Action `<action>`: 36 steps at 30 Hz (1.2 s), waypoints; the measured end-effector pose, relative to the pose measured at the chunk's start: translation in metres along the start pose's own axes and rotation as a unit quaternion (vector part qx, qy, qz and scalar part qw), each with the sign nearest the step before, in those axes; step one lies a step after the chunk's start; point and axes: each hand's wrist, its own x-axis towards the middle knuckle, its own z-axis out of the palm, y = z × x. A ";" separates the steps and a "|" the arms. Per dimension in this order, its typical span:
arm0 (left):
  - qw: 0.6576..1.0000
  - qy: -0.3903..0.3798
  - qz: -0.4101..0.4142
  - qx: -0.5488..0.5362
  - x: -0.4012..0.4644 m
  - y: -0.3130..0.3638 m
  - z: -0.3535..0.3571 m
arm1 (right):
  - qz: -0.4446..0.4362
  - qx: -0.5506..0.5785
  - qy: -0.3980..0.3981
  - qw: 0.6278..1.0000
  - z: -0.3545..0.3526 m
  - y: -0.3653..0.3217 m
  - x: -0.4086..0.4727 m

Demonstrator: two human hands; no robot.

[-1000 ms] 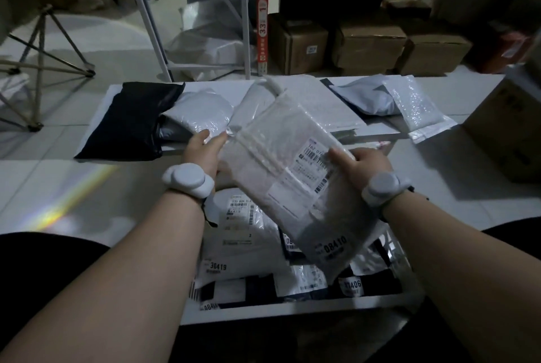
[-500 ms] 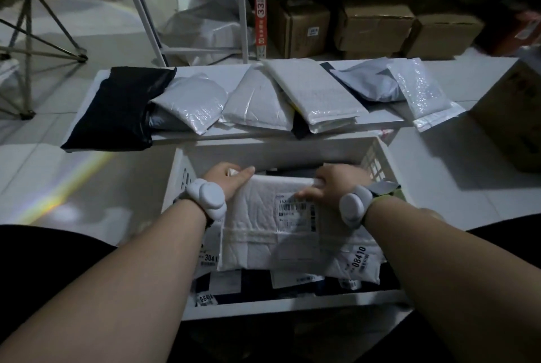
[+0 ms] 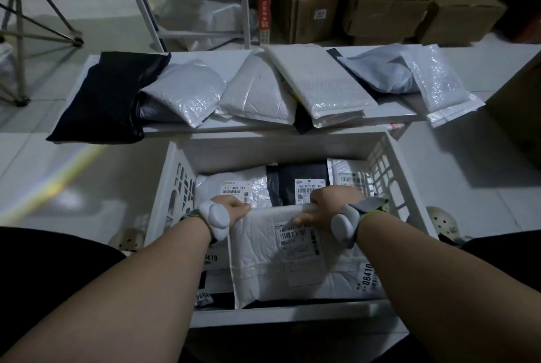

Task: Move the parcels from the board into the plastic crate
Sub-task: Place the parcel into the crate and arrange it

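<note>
Head view, looking down over both my forearms. My left hand [image 3: 234, 210] and my right hand [image 3: 328, 207] each grip the far edge of one white padded mailer with a barcode label [image 3: 292, 263], fingers curled over that edge; the mailer lies flat inside the white plastic crate with slotted walls [image 3: 181, 187], on top of other parcels. Beyond my hands, three more labelled parcels show in the crate: one white [image 3: 231, 187], one black [image 3: 301, 184], one white at the right wall [image 3: 348, 178]; further labels peek out beneath the mailer, too covered to count. Each wrist carries one pale grey band. Past the crate, the long white board [image 3: 497, 70] holds seven parcels that I can separate: one black bag [image 3: 108, 99], one grey bag [image 3: 184, 90], one white bag [image 3: 257, 93], one white padded envelope [image 3: 319, 81], one dark parcel partly hidden beneath it [image 3: 301, 119], one blue-grey bag [image 3: 377, 73], and one clear bubble mailer [image 3: 439, 84] overhanging the near edge. Four brown cardboard boxes [image 3: 386, 8] stand behind.
</note>
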 end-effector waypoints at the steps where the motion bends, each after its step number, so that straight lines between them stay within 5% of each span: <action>1: 1.000 -0.004 0.004 0.009 0.000 0.002 0.000 | 0.003 0.003 -0.001 1.000 0.000 0.000 0.001; 18: 0.959 -0.143 -0.011 0.243 0.029 0.006 0.023 | 0.008 0.055 -0.105 0.993 0.046 0.017 0.040; 23: 0.958 -0.119 0.021 0.261 0.034 0.002 0.023 | 0.033 0.042 -0.130 0.990 0.039 0.019 0.047; 29: 0.963 -0.068 0.017 0.261 0.037 -0.001 0.029 | 0.066 -0.019 -0.012 0.998 0.042 0.028 0.041; 36: 0.956 -0.098 0.021 0.274 0.038 0.014 0.022 | 0.085 0.070 -0.060 0.992 0.043 0.030 0.048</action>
